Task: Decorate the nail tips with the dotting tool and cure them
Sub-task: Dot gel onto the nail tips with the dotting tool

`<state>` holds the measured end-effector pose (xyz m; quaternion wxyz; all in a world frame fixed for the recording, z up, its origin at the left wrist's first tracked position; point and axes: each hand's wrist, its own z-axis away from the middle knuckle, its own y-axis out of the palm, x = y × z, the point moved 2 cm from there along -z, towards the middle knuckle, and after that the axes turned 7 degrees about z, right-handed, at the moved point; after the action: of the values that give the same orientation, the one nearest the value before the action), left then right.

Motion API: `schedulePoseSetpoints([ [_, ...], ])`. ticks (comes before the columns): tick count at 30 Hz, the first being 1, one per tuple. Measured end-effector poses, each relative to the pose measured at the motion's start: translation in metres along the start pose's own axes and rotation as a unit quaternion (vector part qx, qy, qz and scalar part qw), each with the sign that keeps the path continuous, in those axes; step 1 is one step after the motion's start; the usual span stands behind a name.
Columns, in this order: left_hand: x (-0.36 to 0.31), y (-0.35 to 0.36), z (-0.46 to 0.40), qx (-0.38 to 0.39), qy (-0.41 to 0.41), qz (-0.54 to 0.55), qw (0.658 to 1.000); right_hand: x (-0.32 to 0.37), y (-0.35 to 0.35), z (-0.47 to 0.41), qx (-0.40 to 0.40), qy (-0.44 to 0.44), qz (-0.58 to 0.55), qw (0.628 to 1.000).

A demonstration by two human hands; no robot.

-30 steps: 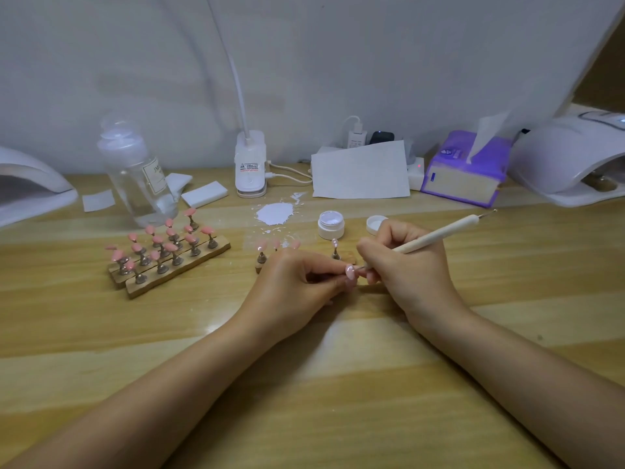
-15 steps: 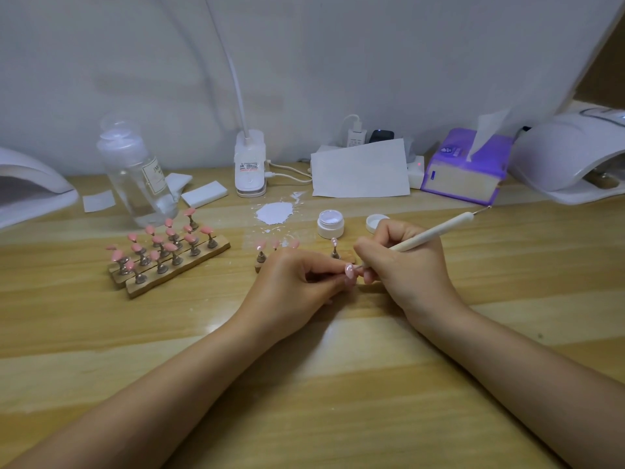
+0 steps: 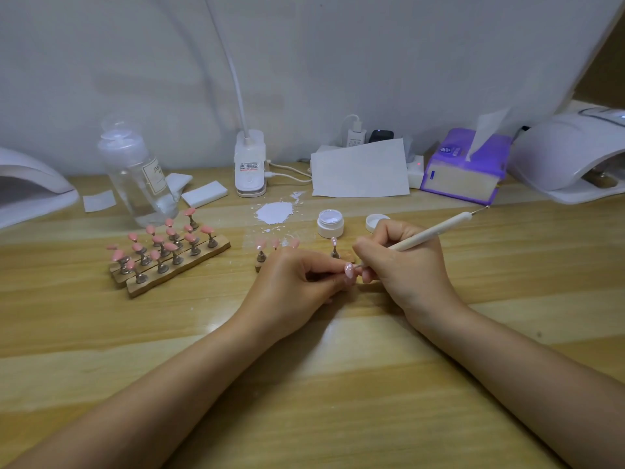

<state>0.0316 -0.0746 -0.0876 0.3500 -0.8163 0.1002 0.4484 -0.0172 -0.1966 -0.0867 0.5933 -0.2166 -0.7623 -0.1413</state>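
A: Wooden table (image 3: 304,384). Nail tip (image 3: 349,269) location?
B: Just front of gel jar (image 3: 330,224), left hand (image 3: 297,282) pinching its stand; right hand (image 3: 402,265) grips dotting tool (image 3: 429,234).
A: Handling?
B: Light, wet-smudgy. Hold the stand only.

Nail tip (image 3: 348,269), pink, glossy, held up just in front of the short wooden stand (image 3: 306,260); pale marks on its face, too small to read. Dotting tool (image 3: 429,233), slim cream handle with metal points at both ends, slanted, lower point at the nail tip, upper end rising right of the stand. Further pink tips (image 3: 162,243) on metal pegs in wooden strips, well left of the stand. Curing lamp (image 3: 571,154), white, domed, far right of the stand; a second lamp (image 3: 30,184) far left.
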Motion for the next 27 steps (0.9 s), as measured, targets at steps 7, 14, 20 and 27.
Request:
schedulePoseSetpoints([
  [7, 0.0007, 0.0004, -0.0003, 0.003, -0.007, 0.0, 1.0, -0.0011, -0.0012, -0.0009, -0.01, -0.003, 0.018, 1.0],
  [14, -0.001, 0.0001, 0.0004, 0.001, -0.003, 0.008, 1.0, -0.0001, -0.0002, -0.0006, -0.004, 0.001, -0.004, 1.0],
  [20, 0.0019, 0.0005, -0.0001, 0.006, -0.007, 0.007, 1.0, -0.0006, -0.0002, -0.0005, -0.001, 0.004, -0.004, 1.0],
  [27, 0.0018, 0.0008, -0.0001, 0.011, -0.004, 0.013, 1.0, -0.0012, -0.0004, -0.0007, -0.003, -0.001, 0.002, 1.0],
])
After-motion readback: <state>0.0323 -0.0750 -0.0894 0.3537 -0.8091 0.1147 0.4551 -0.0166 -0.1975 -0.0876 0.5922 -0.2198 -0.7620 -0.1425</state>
